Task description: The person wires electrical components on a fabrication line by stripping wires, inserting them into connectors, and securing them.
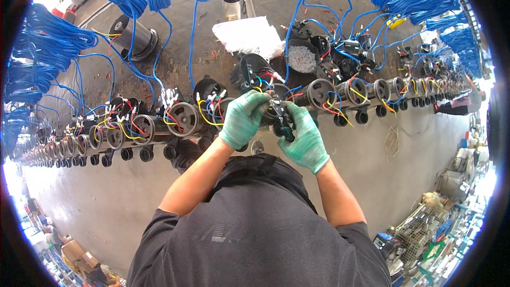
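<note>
Both my hands wear green gloves and meet over a long row of grey motor housings [183, 119] lined up on a rail. My left hand [241, 118] wraps around the housing right in front of me, which it mostly hides. My right hand [304, 139] grips a black crimping tool [281, 120] with dark handles, its head against the wires at that housing. Red, yellow, blue and white wires [207, 107] stick out of the neighbouring housings.
Blue cable coils [53, 42] hang along the bench's far edge and sides. A white bag [252, 34], a jar [232, 0], a black cup of white pieces [302, 57] and a grey cylinder [135, 34] stand behind the row. Cluttered floor lies at lower right.
</note>
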A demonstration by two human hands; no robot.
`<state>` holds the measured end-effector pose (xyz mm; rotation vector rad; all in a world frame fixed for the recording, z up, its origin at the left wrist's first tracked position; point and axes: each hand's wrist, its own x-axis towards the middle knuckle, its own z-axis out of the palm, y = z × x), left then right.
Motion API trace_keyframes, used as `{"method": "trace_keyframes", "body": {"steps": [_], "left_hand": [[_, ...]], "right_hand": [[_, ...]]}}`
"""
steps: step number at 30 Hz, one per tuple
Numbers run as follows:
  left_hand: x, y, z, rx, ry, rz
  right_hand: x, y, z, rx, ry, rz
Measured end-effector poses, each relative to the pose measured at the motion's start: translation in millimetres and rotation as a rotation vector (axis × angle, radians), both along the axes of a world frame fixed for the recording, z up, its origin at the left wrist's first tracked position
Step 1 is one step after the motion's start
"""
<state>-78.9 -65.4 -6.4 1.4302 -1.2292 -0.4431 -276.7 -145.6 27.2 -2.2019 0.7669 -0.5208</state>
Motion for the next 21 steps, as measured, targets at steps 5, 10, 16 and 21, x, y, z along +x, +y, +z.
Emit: {"method": "trace_keyframes", "body": {"steps": [5, 10, 16, 21], "left_hand": [[0.3, -1.1, 1.0, -0.085, -0.026, -0.037], [1.1, 1.9, 4.4, -0.047, -0.008, -0.052], [-1.4, -5.6, 3.1, -0.06, -0.001, -0.018], [-1.3, -0.9, 6.6, -0.005, 0.07, -0.002]], "right_hand": [[0.4, -0.9, -2.6, -0.143, 0.098, 0.006], [1.8, -8.2, -15.8, -0.196, 0.083, 0.018], [-2.5, -12.5, -8.2, -0.168, 0.162, 0.02], [-4.5, -12.2, 62.5, 0.248, 0.262, 0.157]]}}
